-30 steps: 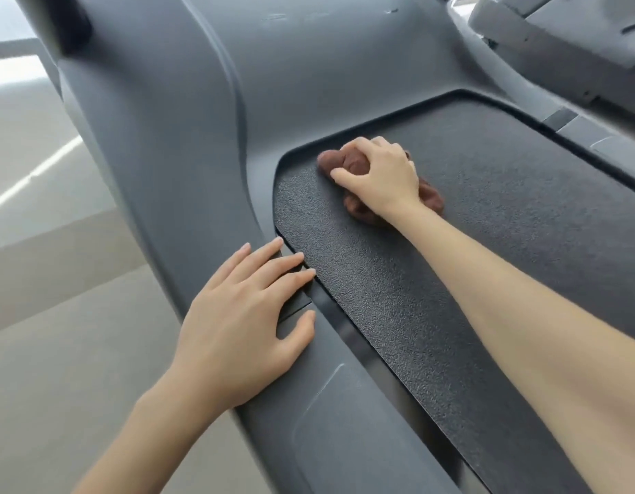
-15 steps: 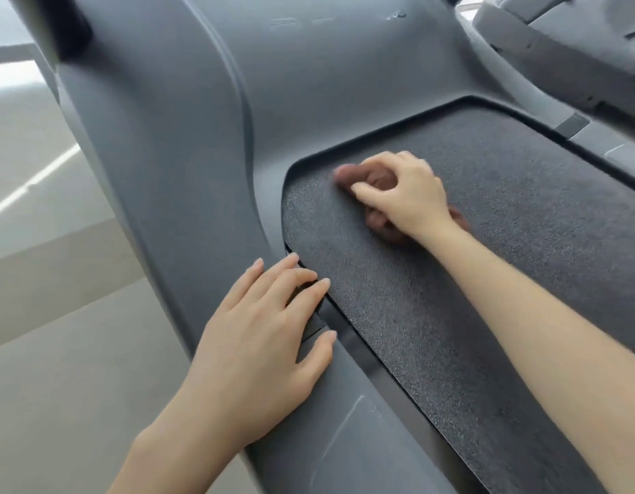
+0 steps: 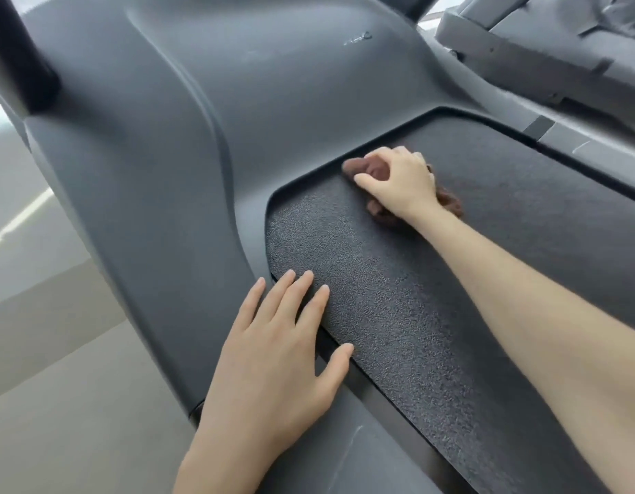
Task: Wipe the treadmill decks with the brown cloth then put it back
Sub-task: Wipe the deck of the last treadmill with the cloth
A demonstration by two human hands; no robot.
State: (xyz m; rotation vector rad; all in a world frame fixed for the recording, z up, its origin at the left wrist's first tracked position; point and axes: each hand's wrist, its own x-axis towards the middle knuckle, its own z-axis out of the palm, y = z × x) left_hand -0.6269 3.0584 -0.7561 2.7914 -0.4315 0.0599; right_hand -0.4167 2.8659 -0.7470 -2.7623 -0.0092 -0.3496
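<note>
The black textured treadmill deck (image 3: 398, 315) runs from the centre to the lower right. My right hand (image 3: 401, 183) grips a bunched brown cloth (image 3: 365, 169) and holds it down on the deck near its far curved edge. Most of the cloth is hidden under the hand; bits show at the fingers and by the wrist. My left hand (image 3: 273, 354) rests flat with straight fingers on the grey side rail, fingertips reaching onto the deck's left edge.
The grey motor cover (image 3: 237, 101) rises beyond the deck. A dark upright post (image 3: 20, 58) stands at the top left. A second treadmill (image 3: 558, 48) sits at the top right. Light floor (image 3: 41, 369) lies to the left.
My right hand has slid the cloth along the deck's far edge. My left hand has stayed flat on the side rail. The view has moved closer.
</note>
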